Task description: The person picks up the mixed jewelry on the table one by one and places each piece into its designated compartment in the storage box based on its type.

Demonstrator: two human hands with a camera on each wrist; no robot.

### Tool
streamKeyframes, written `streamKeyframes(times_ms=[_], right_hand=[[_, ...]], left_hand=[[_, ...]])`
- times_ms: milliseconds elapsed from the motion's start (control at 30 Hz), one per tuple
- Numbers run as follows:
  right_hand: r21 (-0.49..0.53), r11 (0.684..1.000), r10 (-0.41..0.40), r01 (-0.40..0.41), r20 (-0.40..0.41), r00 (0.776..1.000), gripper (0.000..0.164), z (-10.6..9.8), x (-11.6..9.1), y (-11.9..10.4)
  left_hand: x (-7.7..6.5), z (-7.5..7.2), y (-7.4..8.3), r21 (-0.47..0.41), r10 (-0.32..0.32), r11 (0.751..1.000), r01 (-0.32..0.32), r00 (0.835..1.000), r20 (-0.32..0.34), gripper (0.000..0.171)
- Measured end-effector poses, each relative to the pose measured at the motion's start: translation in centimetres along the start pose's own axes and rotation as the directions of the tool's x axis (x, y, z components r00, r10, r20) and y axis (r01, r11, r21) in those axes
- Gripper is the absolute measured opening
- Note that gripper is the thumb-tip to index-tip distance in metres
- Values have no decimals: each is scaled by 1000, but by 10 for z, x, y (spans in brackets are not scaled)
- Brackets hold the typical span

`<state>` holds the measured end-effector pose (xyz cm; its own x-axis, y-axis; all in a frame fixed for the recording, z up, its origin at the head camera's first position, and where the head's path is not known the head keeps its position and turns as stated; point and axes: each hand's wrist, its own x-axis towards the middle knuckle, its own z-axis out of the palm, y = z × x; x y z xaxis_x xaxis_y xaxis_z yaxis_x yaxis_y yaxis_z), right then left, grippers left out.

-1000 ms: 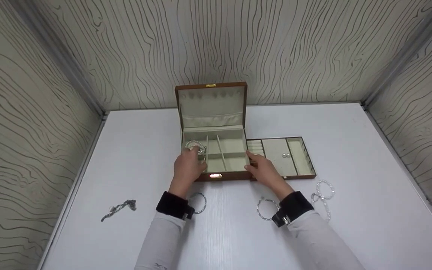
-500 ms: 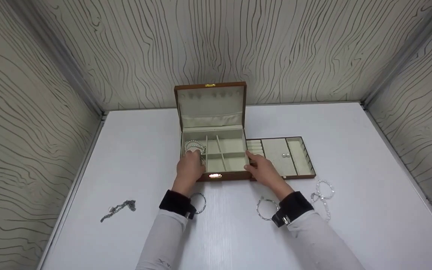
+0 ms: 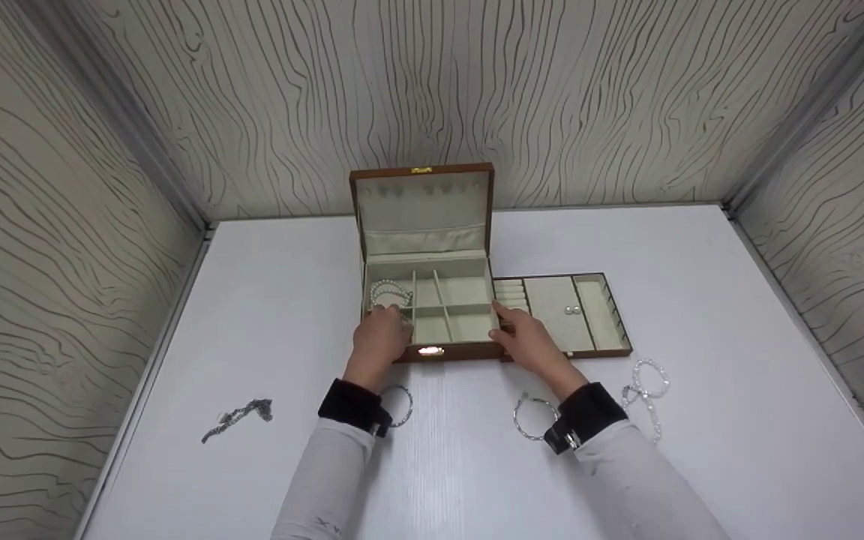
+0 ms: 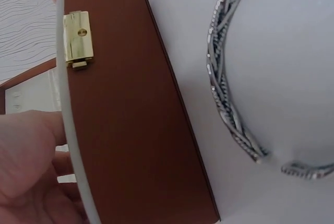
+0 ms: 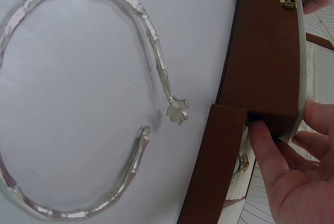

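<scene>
A brown jewelry box (image 3: 469, 352) stands with its lid up, its inside split by cream dividers. Down into its front left compartment reaches my left hand (image 3: 379, 337), fingertips hidden behind the knuckles and the front wall. Whether those fingers hold anything, I cannot tell. Pearl strands (image 3: 388, 283) lie looped in the back left compartment. My right hand (image 3: 528, 341) grips the box's right wall near the front corner. In front of the box, a braided silver cuff bracelet (image 4: 216, 57) lies near my left wrist. A slimmer silver bangle (image 5: 155, 41) lies near my right.
A shallow brown tray (image 3: 548, 291) with ring rolls and two pearl earrings (image 3: 571, 310) sits against the box's right side. Clear bead bracelets (image 3: 666, 380) lie on the white table (image 3: 447, 465) at right, a dark chain (image 3: 261, 409) at left. Patterned walls (image 3: 432, 90) enclose the table.
My left hand has drawn back slightly from the pearl strands toward the front left compartment, then stayed there with its fingers lowered. The right hand has kept its place on the box wall.
</scene>
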<state>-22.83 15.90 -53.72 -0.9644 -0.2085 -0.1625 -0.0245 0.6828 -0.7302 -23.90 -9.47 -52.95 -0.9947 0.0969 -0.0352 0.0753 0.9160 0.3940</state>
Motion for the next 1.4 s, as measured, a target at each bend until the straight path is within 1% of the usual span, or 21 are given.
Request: streamKeyframes(times_ms=[233, 333, 433, 533, 633, 733, 800, 867, 967, 1033, 1133, 1233, 1333, 1400], right_hand=[[34, 999, 21, -22, 21, 1000, 60, 1, 1, 0], [31, 999, 20, -21, 20, 1000, 60, 0, 1, -1], [35, 999, 16, -17, 17, 1000, 60, 0, 1, -1], [40, 999, 13, -14, 16, 1000, 60, -1, 1, -1], [39, 999, 9, -10, 12, 1000, 60, -1, 1, -1], [38, 999, 12, -12, 10, 1000, 60, -1, 1, 0], [31, 999, 15, -15, 11, 1000, 60, -1, 1, 0], [25, 999, 20, -20, 16, 1000, 60, -1, 1, 0], [19, 1000, 19, -19, 19, 1000, 60, -1, 1, 1], [17, 1000, 17, -17, 15, 1000, 60, 0, 1, 1], [6, 1000, 6, -6, 8, 1000, 60, 0, 1, 2], [-5, 1000, 2, -2, 6, 1000, 60, 1, 1, 2], [0, 1000, -1, 1, 3, 1000, 60, 1, 1, 3], [-3, 1000, 0, 0, -1, 1000, 60, 0, 1, 2]], left_hand=[[1, 2, 0, -11, -3, 1000, 3, 1000, 28, 29], [3, 2, 0, -21, -19, 1000, 19, 999, 26, 27], [4, 2, 0, -33, -30, 999, 30, 1000, 4, 22], [3, 1, 0, -33, -19, 999, 19, 1000, -23, 20], [1, -1, 1, -25, -2, 1000, 2, 1000, -15, 21], [-2, -2, 1, 11, 22, 1000, -22, 1000, 8, 21], [-3, -2, 1, 52, 43, 998, -44, 999, 23, 21], [-3, -1, 1, 84, 59, 994, -63, 997, 57, 19], [-2, -1, 0, 101, 65, 992, -76, 991, 113, 16], [-2, -1, 0, 97, 63, 992, -79, 986, 155, 17], [-1, -2, 0, 83, 65, 993, -82, 980, 191, 20], [-3, -4, -1, 52, 81, 994, -91, 981, 176, 20], [-9, -9, -1, -14, 106, 994, -105, 986, 126, 18], [-14, -14, -1, -45, 126, 991, -123, 989, 82, 15]])
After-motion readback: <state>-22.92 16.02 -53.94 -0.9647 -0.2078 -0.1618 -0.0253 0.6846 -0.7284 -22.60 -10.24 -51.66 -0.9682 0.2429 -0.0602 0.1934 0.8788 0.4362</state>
